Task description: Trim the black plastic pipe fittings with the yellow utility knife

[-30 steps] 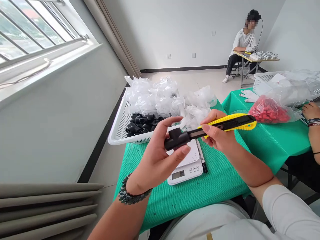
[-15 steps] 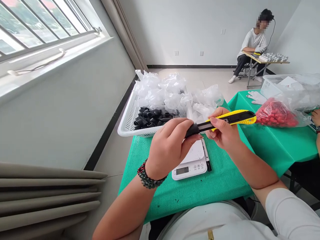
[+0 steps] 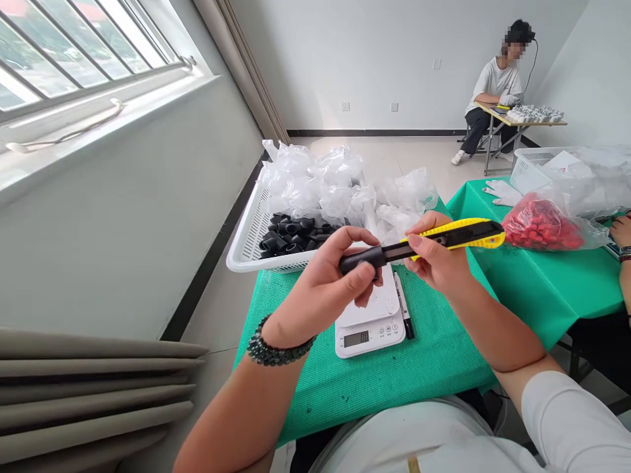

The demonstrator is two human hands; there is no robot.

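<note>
My right hand point(image 3: 434, 256) grips a yellow and black utility knife point(image 3: 463, 234), its blade end pointing left. My left hand point(image 3: 335, 272) holds a black tubular fitting point(image 3: 362, 260) between thumb and fingers, and the knife's tip meets the fitting's right end. Whether the blade is inside the fitting or along its edge, I cannot tell. Below the hands lies a white digital scale point(image 3: 371, 335) with a black-capped marker point(image 3: 403, 305) along its right side. More black fittings point(image 3: 290, 233) fill the front of a white basket point(image 3: 254, 263).
Clear plastic bags point(image 3: 315, 174) pile up in the basket and beside it. On the green table point(image 3: 542, 282) to the right are a bag of red parts point(image 3: 542, 223), a white glove point(image 3: 501, 192) and another person's hand point(image 3: 622, 230). A person point(image 3: 497, 85) sits at a far table.
My left hand has rolled over, so its thumb now faces up and more of the black fitting shows. The knife has stayed nearly in place in my right hand.
</note>
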